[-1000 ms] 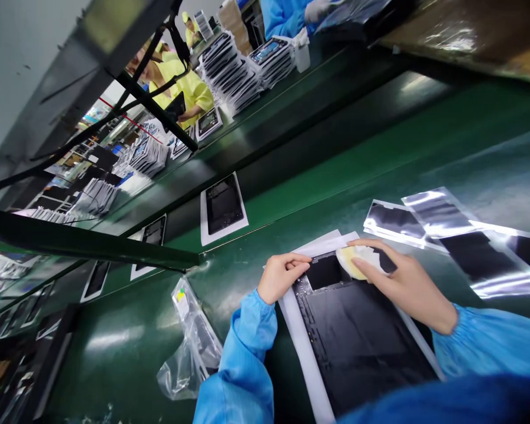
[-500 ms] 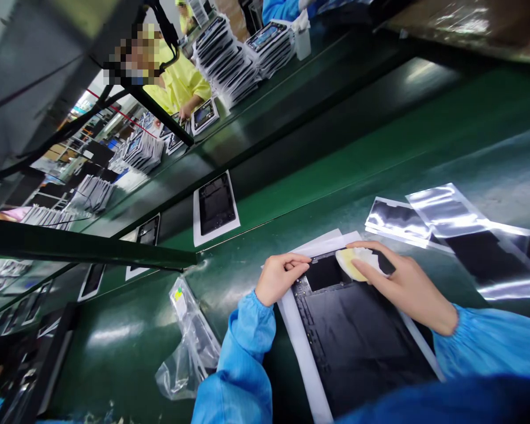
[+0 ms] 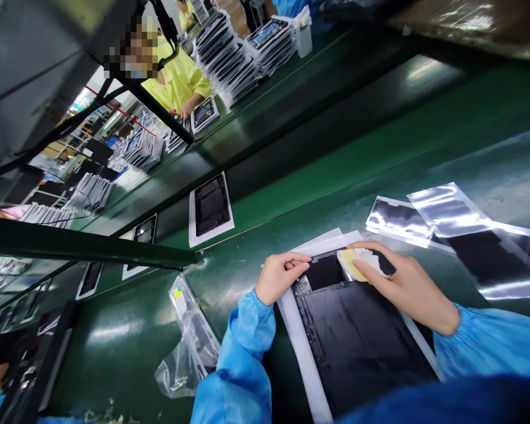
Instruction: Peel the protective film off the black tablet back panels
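A dark tablet housing (image 3: 366,341), its inner side up, lies on white paper sheets (image 3: 307,365) on the green bench in front of me. My left hand (image 3: 281,277) is closed at its far left edge, thumb and fingertips pinched on the rim. My right hand (image 3: 401,288) is closed round a pale yellow and white wad, like a sponge or folded wipe (image 3: 357,264). That wad touches the far end of the housing, beside a black rectangle (image 3: 324,272). My right fingers partly cover the far right corner.
Clear plastic films (image 3: 448,209) and black sheets (image 3: 490,256) lie to the right. A crumpled clear bag (image 3: 189,347) is left of my sleeve. Beyond the bench edge, a tablet housing (image 3: 211,206) rests on the belt. A dark beam (image 3: 79,247) crosses the left; a co-worker in yellow (image 3: 176,76) sits opposite.
The housings on the belt have shifted slightly left. My right hand and the wad have moved very slightly right; my left hand looks still. At lower left, another person's hand has shifted.
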`<move>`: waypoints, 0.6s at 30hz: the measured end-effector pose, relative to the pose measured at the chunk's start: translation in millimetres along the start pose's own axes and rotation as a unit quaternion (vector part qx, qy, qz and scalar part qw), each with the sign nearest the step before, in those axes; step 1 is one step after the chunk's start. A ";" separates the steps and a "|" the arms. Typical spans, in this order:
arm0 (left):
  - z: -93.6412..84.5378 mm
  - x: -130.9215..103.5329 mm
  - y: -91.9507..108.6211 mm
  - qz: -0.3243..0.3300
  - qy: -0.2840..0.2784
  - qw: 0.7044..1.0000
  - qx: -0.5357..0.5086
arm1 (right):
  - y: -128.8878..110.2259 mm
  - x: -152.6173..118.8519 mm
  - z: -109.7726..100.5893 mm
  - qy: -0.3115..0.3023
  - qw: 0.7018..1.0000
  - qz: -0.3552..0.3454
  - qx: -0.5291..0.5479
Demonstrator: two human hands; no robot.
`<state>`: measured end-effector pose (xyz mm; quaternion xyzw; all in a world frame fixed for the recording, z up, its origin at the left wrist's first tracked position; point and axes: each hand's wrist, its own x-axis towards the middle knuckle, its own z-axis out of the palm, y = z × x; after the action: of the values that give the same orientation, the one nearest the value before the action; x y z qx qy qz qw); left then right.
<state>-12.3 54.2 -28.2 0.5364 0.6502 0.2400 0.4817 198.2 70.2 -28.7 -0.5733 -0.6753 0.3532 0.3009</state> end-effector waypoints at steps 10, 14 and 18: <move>2.6 -2.9 -1.8 0.048 0.034 0.991 0.122 | -1.5 -1.4 4.2 0.012 0.999 -0.046 -0.020; 4.2 -6.1 0.5 0.076 0.060 0.977 0.188 | 0.3 -1.4 5.0 0.007 0.999 -0.047 -0.019; 5.7 -7.5 0.9 0.084 0.069 0.970 0.217 | 0.1 -1.4 5.1 0.007 0.998 -0.050 -0.028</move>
<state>-7.1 46.4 -27.1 0.6625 0.6712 0.1692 0.2863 194.3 68.2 -31.7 -0.5497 -0.7105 0.3145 0.3066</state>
